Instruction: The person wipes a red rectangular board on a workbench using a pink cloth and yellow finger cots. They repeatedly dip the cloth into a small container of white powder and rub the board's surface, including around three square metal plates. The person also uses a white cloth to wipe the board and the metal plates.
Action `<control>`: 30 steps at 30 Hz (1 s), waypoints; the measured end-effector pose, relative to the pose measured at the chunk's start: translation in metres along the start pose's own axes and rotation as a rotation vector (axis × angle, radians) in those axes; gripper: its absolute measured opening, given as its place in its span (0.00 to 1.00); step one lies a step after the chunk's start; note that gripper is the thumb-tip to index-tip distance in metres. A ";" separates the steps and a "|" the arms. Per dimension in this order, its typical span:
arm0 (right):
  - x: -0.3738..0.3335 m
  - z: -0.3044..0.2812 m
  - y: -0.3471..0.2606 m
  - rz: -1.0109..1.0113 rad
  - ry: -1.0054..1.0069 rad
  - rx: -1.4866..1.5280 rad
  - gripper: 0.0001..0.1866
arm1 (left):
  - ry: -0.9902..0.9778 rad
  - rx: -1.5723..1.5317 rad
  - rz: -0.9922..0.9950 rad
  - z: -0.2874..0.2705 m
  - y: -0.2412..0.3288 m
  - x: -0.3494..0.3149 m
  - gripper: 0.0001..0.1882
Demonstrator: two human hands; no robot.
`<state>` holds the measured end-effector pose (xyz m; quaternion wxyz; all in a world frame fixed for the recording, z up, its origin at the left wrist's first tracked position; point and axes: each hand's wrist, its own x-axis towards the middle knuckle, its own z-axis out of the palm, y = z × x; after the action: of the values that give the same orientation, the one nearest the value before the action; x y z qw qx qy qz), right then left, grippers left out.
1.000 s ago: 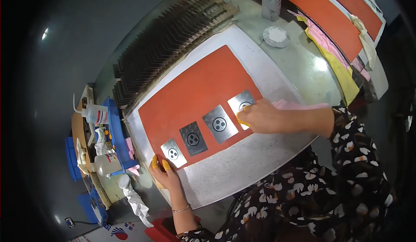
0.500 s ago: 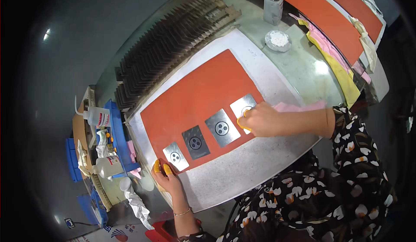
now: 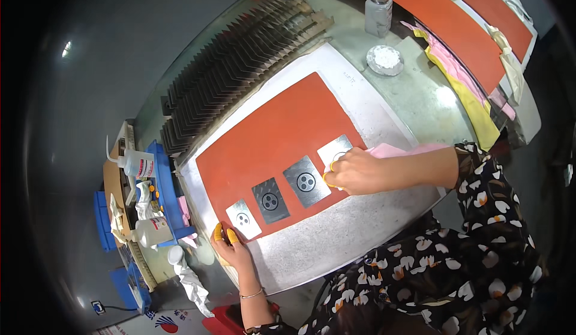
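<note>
Orange mat (image 3: 270,128) beneath, the rightmost plate (image 3: 333,146) is partly hidden by the right hand (image 3: 360,172), its curled fingers lower than before (their grip I cannot tell). Well apart, the left hand (image 3: 233,251) lies, fingers parted, at the mat's corner.

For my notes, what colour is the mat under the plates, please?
The mat is orange-red, clearest in the head view.
</note>
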<state>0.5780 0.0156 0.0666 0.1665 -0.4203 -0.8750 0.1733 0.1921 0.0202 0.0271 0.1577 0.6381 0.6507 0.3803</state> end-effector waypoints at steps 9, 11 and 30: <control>-0.020 -0.020 0.041 0.098 0.056 -0.005 0.09 | -0.004 -0.091 -0.071 0.000 -0.008 0.000 0.14; -0.006 -0.009 0.041 0.106 -0.028 -0.028 0.05 | -0.007 -0.063 0.003 0.005 0.007 0.001 0.14; 0.042 -0.007 0.048 0.062 -0.082 -0.099 0.04 | -0.015 -0.159 -0.125 -0.003 -0.011 0.001 0.12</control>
<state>0.5894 0.0781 0.0574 0.1043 -0.4474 -0.8752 0.1519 0.1820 0.0214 0.0219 0.2362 0.5845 0.6557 0.4154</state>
